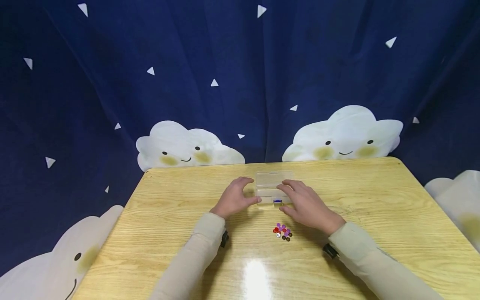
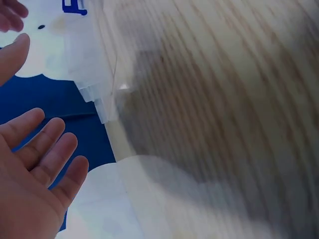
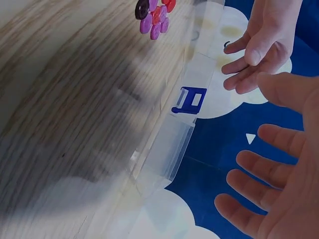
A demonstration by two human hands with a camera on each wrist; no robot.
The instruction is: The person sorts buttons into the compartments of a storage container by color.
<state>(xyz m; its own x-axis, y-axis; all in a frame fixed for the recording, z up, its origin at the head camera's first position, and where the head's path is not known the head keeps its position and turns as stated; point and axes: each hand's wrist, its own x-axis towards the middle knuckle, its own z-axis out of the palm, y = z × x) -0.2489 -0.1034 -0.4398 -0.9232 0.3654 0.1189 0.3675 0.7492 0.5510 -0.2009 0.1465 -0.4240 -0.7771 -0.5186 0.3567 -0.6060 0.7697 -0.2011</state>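
Observation:
A clear plastic box (image 1: pixel 266 193) with a blue latch (image 1: pixel 277 201) on its front stands toward the back of the table, its see-through lid (image 1: pixel 268 179) tipped back. My left hand (image 1: pixel 236 198) is at the box's left end, fingers apart and relaxed, thumb close to the front corner. On the other side my right hand (image 1: pixel 305 204) hovers by the right end, fingers loosely spread and overlapping the box in the head view. Both palms face the box and hold nothing. Several small buttons (image 3: pixel 155 16) in red, purple, dark brown and white lie in front of it.
The wooden table (image 1: pixel 168 225) has its back edge just behind the box. Beyond that hangs a dark blue curtain (image 1: pixel 232 50) with white triangles and smiling clouds. A bright glare patch shows on the tabletop nearer to me.

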